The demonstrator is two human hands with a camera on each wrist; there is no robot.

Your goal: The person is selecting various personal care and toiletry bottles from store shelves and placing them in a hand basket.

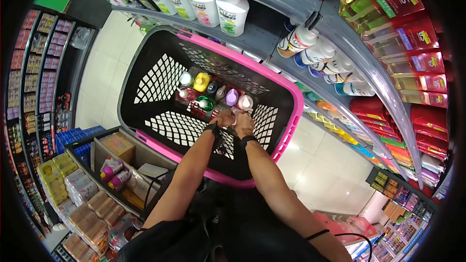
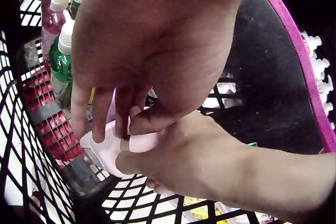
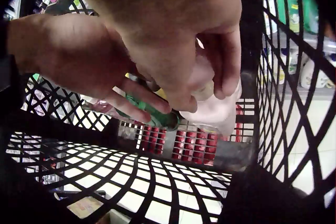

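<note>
**Two hands on a pale pink bottle among VS, LUX and CLEAR shelves**

That grey shelving (image 1: 262,48) sweeps right past us. Red-and-gold boxes (image 1: 407,0) on it say VS, white bottles (image 1: 297,39) below say LUX, and the white pump-less row (image 1: 232,14) further along seems to read CLEAR. The rest of the print is too small for me.

Beside the shelf stands a big black mesh basket (image 1: 223,50) with a bright pink rim. Down inside, bottles huddle together: a yellow one (image 1: 201,81), a purple one (image 1: 232,97), a green one (image 1: 204,103) with a white top and a reddish one (image 1: 185,93), also white-topped.

Both hands reach in at the near end of that huddle. The right hand (image 1: 244,125) has closed around the upper part of a pale pink bottle (image 2: 107,148), its thumb pressed against it. The left hand (image 1: 224,118) crosses close over it, fingers long and loosely extended, thumb near the bottle's top; how firmly it touches, I can't tell.

The bottle looks smooth, soft-shouldered and tilted, low in the basket. I can't read any label on it.
</note>
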